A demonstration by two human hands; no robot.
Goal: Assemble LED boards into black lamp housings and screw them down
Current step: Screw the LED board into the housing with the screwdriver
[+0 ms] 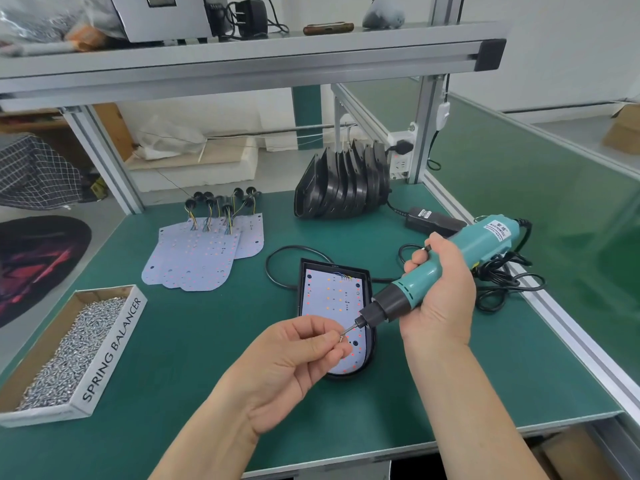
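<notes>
Pinching a screw (341,338) in the left hand (294,355), gripping the screwdriver (485,237) in the right hand (443,299), mating them. Next, likely: lowering straight into a board (329,292) hole.

The left hand (294,355) pinches a screw (341,338) between thumb and forefinger; the right hand (440,292) wraps around the screwdriver (485,239).

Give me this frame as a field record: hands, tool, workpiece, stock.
left hand: fingers pinch a screw at the bit
right hand: grips the driver, tilted over the housing
workpiece: board seated in housing, flat on table
screws: loose in box, left
spare boards: overlapping pile behind, wires attached
spare housings: nested stack, far back
</notes>
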